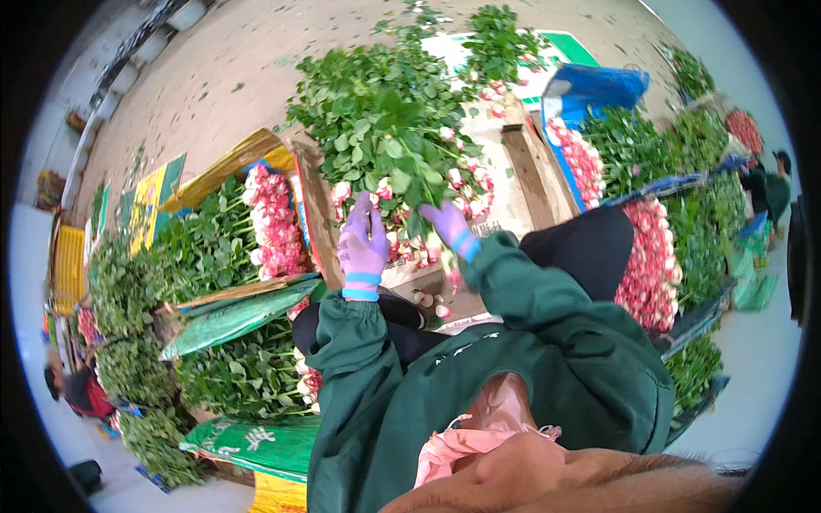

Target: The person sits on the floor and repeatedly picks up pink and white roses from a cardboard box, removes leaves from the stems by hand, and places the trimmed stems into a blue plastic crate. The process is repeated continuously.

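Note:
A heap of leafy pink-and-white roses (359, 122) lies before me on a cardboard sheet (490, 151). My left hand (363, 240), in a purple glove with a blue cuff, rests at the heap's near edge with its fingers raised and apart, beside a few rose heads; nothing shows in its grip. To its right, my right hand (447, 224), gloved the same way, is closed around a rose stem (420, 176). That rose's head (451, 272) hangs down below the hand, slightly blurred, and its leaves point away from me. Loose petals (441, 310) lie near my legs.
Bundled roses (272, 221) lie at left behind a cardboard wall (314, 205). More bundles (649, 263) are at right, near a blue wrapper (593, 90). Another rose pile (500, 48) sits farther ahead. Two people, one at far left (83, 391) and one at far right (770, 189), are distant.

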Available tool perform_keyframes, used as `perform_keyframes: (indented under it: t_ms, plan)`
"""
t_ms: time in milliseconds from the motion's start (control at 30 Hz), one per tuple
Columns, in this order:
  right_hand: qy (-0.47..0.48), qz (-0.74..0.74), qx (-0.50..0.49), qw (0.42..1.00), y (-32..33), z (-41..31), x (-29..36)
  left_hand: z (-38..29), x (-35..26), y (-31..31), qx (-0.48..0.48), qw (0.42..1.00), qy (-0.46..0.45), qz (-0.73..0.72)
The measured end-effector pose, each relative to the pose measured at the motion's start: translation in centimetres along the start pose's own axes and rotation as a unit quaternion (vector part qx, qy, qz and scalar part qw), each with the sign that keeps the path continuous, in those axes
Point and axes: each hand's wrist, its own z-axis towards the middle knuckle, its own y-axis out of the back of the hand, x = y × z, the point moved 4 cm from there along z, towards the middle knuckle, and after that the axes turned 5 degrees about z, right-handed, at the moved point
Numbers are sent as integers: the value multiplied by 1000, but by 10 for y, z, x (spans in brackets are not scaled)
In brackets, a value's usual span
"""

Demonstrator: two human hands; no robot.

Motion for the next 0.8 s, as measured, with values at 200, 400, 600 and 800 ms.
perform_keyframes:
  t_ms: [200,400,600,800]
  plan:
    - [160,35,213,963,15,116,53,-11,-2,-9,39,992,83,-85]
    - [59,283,161,944,80,104,206,-13,5,-13,22,992,122,4]
    - [92,-155,28,983,68,105,149,-12,50,-68,40,961,192,-197]
    - [-24,-90,204,974,34,80,12,-28,58,-173,169,662,511,-522]
